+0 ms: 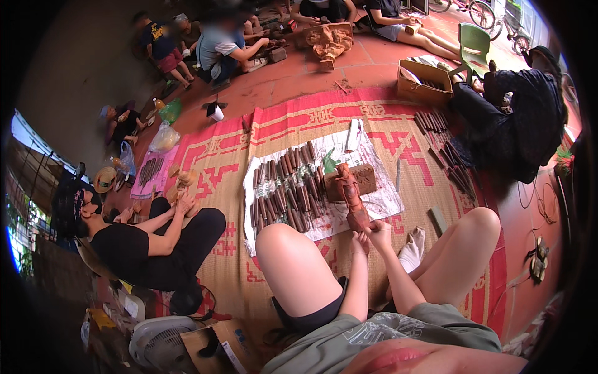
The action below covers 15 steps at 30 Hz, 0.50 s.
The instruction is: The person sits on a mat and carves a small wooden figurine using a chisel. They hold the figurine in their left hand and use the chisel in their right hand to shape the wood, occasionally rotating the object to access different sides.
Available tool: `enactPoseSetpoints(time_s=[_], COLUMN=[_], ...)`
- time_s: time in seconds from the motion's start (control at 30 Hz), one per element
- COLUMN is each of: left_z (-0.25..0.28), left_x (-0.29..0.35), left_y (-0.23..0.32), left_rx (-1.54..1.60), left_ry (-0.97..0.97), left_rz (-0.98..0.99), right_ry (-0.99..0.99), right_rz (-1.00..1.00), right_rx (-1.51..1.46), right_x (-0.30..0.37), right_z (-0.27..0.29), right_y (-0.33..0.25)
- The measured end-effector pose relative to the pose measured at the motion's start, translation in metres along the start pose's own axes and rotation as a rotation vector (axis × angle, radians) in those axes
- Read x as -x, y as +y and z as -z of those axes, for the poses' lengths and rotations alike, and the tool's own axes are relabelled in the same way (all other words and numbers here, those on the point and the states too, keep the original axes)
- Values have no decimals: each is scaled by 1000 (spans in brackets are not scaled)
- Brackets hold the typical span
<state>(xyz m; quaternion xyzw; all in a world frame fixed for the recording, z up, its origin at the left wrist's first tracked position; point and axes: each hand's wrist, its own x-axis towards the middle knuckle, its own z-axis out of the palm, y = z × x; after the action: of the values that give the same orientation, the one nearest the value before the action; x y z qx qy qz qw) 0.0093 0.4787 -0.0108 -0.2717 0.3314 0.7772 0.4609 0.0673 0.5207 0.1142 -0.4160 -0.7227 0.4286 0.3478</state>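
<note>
The hands (360, 243) grip the reddish carved figure (351, 196) by its base, its body extending beyond them.

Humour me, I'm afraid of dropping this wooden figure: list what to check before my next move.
1. Left hand at the base of the figure: ok.
2. Right hand also at the base: ok.
3. Hands covered: not ok, both are bare.
4. Tools laid together on the white cloth: ok.
5. Figure apart from the wooden block: cannot tell, they overlap in this view.
6. Seated person on the left apart from the figure: ok.
</note>
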Motion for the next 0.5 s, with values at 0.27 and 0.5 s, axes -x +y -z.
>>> enactPoseSetpoints(time_s=[0.27, 0.5], left_z=[1, -6], left_x=[2, -2], left_y=[-2, -8], left_rx=[24, -18], left_ry=[7, 24], left_rz=[-2, -23], right_ry=[-162, 28], right_rz=[-81, 91], right_rx=[-34, -51], right_x=[-14, -25], right_z=[-14, -15], right_y=[-14, -4])
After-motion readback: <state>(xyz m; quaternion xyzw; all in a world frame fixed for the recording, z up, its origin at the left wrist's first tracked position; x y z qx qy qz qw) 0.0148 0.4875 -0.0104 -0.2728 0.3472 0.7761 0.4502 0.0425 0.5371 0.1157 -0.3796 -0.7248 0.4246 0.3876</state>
